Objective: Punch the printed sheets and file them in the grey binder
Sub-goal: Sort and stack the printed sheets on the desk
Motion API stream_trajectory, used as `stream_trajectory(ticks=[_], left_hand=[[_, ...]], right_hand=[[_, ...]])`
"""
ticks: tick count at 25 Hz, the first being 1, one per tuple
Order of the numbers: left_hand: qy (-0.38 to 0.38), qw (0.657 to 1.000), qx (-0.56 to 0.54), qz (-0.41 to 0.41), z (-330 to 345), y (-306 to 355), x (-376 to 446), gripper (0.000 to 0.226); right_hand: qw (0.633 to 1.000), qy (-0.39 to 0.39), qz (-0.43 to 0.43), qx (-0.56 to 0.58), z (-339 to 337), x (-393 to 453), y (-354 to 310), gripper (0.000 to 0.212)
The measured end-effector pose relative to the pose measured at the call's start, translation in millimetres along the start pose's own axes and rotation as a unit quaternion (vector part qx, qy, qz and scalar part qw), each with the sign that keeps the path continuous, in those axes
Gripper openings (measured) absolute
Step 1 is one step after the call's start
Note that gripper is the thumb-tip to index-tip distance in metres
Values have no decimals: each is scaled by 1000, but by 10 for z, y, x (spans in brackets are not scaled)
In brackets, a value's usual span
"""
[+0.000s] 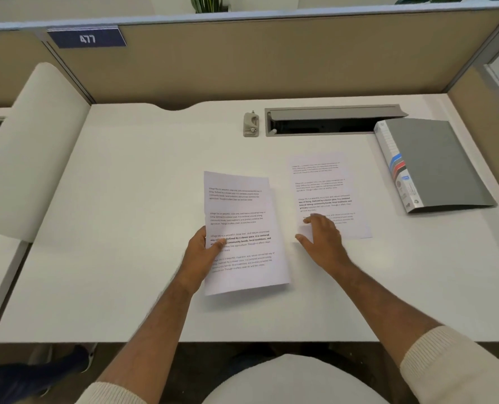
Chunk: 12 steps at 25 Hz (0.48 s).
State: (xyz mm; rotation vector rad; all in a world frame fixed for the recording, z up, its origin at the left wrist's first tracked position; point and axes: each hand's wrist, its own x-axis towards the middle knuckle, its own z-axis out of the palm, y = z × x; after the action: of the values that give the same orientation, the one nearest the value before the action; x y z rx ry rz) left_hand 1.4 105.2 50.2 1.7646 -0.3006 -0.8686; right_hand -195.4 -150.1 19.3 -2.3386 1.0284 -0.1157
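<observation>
The print on both sheets is too blurry to read, and the left hand's [203,247] fingers are mostly tucked under the sheet [242,231] it pinches, thumb on top, mid-desk [125,199]. The right hand [322,236] lies flat, fingers spread, on the near-left corner of the second sheet [327,193]. The grey binder [434,164] sits closed by the right edge, hole punch [251,123] near the back edge.

Even, bright light falls on my white desk [125,199]; shadows are soft, edges around it bend, print slightly blurred.
</observation>
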Motion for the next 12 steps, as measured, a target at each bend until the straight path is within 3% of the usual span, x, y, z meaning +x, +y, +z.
stream_trajectory(ticks=[3, 6, 9, 12], left_hand=[[11, 1000, -10, -12, -13, -81, -1, 37], [20, 999, -14, -22, -11, -130, 8, 37], [24, 999, -14, -28, 7, -149, 12, 37], [30, 999, -10, -30, 16, -154, 18, 36]], right_hand=[[996, -35, 31, -81, -50, 85, 117, 72], [991, -66, 57, -106, -45, 113, 212, 85], [988, -68, 71, -116, -33, 91, 263, 84], [990, -41, 66, -117, -48, 87, 276, 68]])
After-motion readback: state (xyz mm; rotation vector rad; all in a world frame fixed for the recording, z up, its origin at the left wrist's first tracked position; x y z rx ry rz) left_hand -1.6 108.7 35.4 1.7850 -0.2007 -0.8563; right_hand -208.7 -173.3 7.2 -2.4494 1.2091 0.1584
